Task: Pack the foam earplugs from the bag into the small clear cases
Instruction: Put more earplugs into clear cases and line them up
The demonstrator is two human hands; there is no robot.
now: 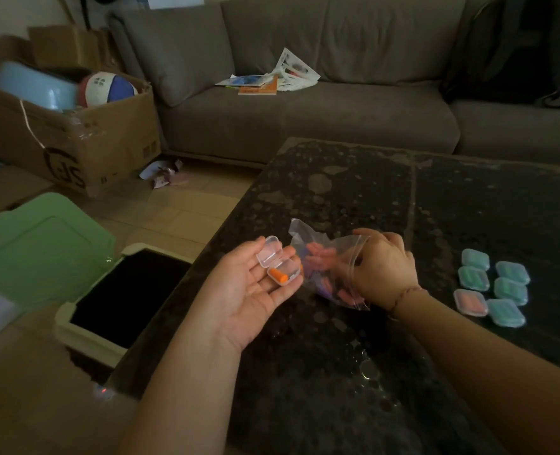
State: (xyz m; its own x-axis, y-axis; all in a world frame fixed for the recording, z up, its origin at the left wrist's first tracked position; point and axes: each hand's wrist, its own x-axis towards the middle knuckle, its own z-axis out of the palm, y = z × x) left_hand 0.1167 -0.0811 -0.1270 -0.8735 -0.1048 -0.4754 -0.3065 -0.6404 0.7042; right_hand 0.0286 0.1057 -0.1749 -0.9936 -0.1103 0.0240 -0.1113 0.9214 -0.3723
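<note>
packed cases right — bare table beyond

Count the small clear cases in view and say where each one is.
7. One open case lies in the left hand, an orange earplug inside. Six closed cases lie clustered on the table, right of the right hand in the bag. None looks hidden.

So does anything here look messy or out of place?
On the table nothing has spilled; the closed cases sit grouped. The mess lies elsewhere: loose papers strewn on the sofa and crumpled scraps on the floor.
</note>
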